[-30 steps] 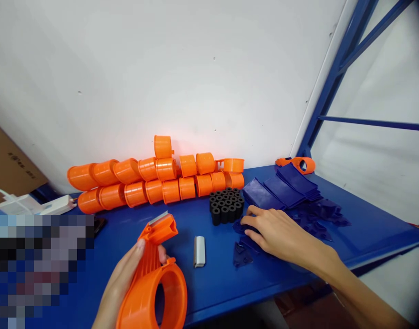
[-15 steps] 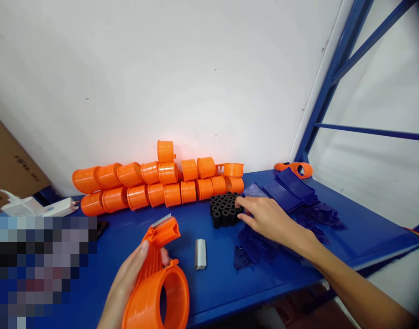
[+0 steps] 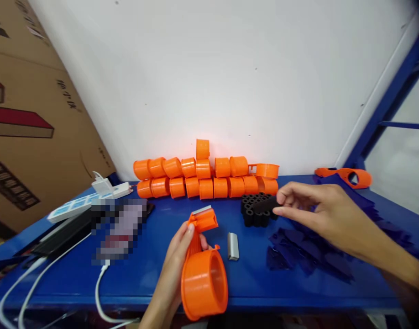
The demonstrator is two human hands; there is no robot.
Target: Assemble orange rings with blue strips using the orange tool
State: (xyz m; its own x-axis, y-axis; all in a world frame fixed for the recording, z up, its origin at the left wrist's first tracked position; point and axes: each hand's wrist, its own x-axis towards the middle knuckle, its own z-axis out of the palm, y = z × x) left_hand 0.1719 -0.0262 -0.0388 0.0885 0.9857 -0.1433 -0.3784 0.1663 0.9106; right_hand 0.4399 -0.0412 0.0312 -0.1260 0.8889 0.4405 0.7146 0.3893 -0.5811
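My left hand (image 3: 175,260) is closed around the handle of an orange tape dispenser (image 3: 199,285), its round hub low and its serrated metal blade (image 3: 202,210) at the top. Between the thumb and fingers of my right hand (image 3: 329,217) is a black foam tube (image 3: 267,204), tilted nearly flat. It hovers just over a cluster of upright black foam tubes (image 3: 254,220), so I cannot tell whether it touches them. A small silver-grey piece (image 3: 233,246) lies on the blue table (image 3: 161,292), right of the dispenser.
Orange dispensers (image 3: 177,188) are stacked in rows along the white wall. Dark blue plastic pieces (image 3: 305,251) lie below my right forearm, and an orange frame (image 3: 360,178) sits behind. On the left are a power strip (image 3: 75,205), white cables (image 3: 98,292) and a cardboard box (image 3: 41,91).
My right hand has taken a black foam tube up from the cluster and tilted it. The view has turned left, bringing the box and power strip in. My left hand keeps its grip.
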